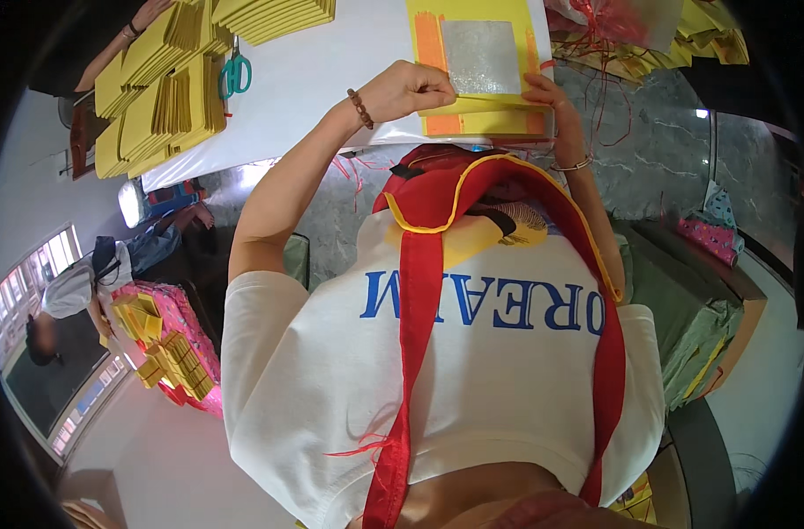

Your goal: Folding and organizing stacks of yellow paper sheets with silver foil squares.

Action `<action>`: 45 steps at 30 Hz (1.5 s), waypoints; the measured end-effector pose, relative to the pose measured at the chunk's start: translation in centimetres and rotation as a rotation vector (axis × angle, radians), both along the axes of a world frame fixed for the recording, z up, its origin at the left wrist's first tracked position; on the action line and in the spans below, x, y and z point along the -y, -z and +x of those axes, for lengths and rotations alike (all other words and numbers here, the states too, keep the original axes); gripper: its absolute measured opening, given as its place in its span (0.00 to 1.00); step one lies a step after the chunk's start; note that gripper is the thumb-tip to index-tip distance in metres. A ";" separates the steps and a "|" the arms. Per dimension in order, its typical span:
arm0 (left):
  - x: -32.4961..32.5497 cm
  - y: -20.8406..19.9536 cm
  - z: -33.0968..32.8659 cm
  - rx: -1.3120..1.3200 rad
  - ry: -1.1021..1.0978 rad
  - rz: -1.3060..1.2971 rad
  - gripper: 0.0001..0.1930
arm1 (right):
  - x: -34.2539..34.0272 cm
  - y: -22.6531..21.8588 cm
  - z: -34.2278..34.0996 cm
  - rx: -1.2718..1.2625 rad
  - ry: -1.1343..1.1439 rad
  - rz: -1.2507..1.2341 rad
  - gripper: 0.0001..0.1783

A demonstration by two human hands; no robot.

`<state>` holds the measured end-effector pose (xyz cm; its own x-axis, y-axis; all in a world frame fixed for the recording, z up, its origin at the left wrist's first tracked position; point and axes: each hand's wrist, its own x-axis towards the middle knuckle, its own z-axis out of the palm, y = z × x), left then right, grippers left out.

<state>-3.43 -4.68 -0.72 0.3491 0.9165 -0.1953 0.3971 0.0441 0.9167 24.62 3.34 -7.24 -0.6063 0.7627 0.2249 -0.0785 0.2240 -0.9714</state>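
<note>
While the left hand point(412, 91) pinches a raised strip, the right hand point(556, 95) rests at the side of a yellow sheet point(493, 103)

As the left forearm slants up and inward, its wrist, circled by a beaded bracelet point(360, 108), lies over the sheet's left side. The left fingers curl under, thumb and fingertips pressed together on the flap along the near part of the sheet. The right arm reaches up past the apron, a bangle point(572, 165) at its wrist; its fingers are bent and slightly parted against the sheet's right edge. Whether they grip it I cannot tell.

The sheet lies on a white table point(331, 66), at the edge nearest the body, bearing a silver square point(479, 57) between orange bands point(430, 44). Just below, the red apron point(419, 309) bulges toward the table edge, partly covering the view of the right forearm. Well to the left are teal-handled scissors point(235, 76) beside stacked yellow packets point(177, 97); another person's hand point(148, 13) shows beyond. Red threads point(603, 93) hang at the right, and green-wrapped boxes point(684, 304) stand behind the right elbow.
</note>
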 end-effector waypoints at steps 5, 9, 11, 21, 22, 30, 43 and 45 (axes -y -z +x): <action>0.2 0.1 -0.2 0.061 -0.027 -0.038 0.10 | 0.1 -0.8 0.1 0.090 -0.046 0.047 0.17; 0.1 0.0 -0.2 0.122 -0.035 -0.073 0.10 | -0.2 0.2 0.1 0.082 -0.031 0.062 0.23; 0.1 0.3 -0.3 0.130 -0.037 -0.072 0.10 | -0.1 0.4 0.1 0.100 -0.019 0.062 0.24; 0.1 -0.1 -0.2 0.084 -0.045 -0.083 0.10 | -0.3 -0.1 -0.1 0.114 -0.013 0.093 0.22; 0.2 -0.4 -0.2 0.083 -0.049 -0.082 0.10 | -0.3 -0.1 -0.1 0.112 -0.017 0.094 0.22; 1.3 -1.1 -0.9 -0.344 0.031 0.541 0.31 | 0.3 0.3 -0.8 0.051 0.124 -0.113 0.12; 3.3 -1.0 0.8 -0.639 -0.015 0.771 0.23 | -2.2 -5.4 -1.2 0.451 0.073 0.920 0.17; 3.6 -1.2 1.1 -0.616 -0.026 0.772 0.22 | -2.2 -5.9 -0.6 0.542 -0.176 0.831 0.15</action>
